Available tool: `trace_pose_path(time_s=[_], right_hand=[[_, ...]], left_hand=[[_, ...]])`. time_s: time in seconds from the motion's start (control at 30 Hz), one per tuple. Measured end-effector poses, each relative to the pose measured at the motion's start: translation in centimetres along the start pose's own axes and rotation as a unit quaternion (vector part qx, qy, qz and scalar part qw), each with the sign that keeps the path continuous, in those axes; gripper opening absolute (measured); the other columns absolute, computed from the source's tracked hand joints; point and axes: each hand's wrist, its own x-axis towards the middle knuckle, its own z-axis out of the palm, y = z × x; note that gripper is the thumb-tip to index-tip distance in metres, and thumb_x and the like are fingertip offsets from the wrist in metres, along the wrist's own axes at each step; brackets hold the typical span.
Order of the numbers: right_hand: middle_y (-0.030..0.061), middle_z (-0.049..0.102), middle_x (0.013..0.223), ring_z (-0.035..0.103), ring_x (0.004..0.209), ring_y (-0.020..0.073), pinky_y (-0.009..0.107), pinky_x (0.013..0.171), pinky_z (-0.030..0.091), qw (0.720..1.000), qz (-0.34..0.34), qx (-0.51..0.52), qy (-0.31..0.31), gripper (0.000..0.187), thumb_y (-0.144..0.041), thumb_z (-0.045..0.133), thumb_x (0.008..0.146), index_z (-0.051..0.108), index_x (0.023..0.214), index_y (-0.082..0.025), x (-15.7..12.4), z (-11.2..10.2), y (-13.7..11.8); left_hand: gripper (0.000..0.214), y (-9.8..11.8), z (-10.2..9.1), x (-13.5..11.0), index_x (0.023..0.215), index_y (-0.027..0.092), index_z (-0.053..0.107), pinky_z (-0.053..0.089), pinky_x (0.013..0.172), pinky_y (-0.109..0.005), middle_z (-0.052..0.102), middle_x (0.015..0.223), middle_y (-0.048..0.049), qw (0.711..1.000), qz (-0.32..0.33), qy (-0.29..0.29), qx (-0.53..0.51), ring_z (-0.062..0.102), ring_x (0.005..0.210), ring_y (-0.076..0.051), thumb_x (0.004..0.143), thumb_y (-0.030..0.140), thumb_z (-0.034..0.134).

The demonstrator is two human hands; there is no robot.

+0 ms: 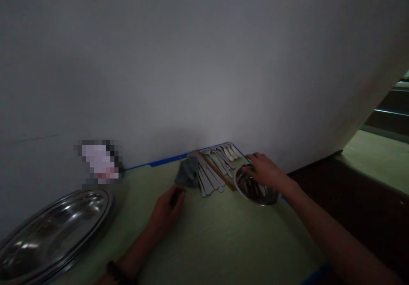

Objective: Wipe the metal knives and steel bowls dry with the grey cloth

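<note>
Right hand (265,171) clasped on rim of small round steel bowl (255,191), at far right of pale green desk (211,242). Left hand (168,210) half curled near crumpled grey cloth (188,173); hold not clear.

We have both arms stretched forward and bare. Our left forearm (137,247) comes in from about 7 o'clock and points toward 1 o'clock, the left hand (168,208) palm down with its fingers curled under. Our right forearm (329,230) enters from 4 o'clock and runs toward 10 o'clock. The right hand (265,171) lies farther out, palm down, fingers bent downward. How firmly either hand closes, we cannot tell.
</note>
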Motion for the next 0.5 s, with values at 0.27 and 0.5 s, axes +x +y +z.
trace_pose_path(time_s=[0.27, 0.5], right_hand=[[0.0174, 0.056, 0.121, 0.048, 0.116, 0.0301, 0.044, 0.098, 0.036, 0.972, -0.207, 0.104, -0.042, 0.044, -0.034, 0.052, 0.084, 0.054, 0.121, -0.011, 1.4, -0.9, -12.9], [0.0153, 0.063, 0.112, 0.059, 0.102, 0.0236, 0.037, 0.090, 0.044, 0.926, -0.272, 0.234, -0.119, 0.039, -0.032, 0.051, 0.085, 0.055, 0.118, -0.010, 3.7, 2.6, -20.5]], left_hand=[[0.031, 0.8, -8.5, -0.8, 0.103, 0.011, 0.055, 0.045, 0.088, -0.045, 0.048, 0.103, -0.0149, 0.947, 0.018, 0.091, 0.306, 0.053, 0.100, -0.029, 0.082, 0.032, 0.048], [0.051, -2.6, -16.8, -1.8, 0.107, 0.005, 0.059, 0.047, 0.079, -0.044, 0.057, 0.110, -0.0255, 0.903, -0.252, -0.029, 0.347, 0.062, 0.096, -0.035, 0.085, 0.045, 0.036]])
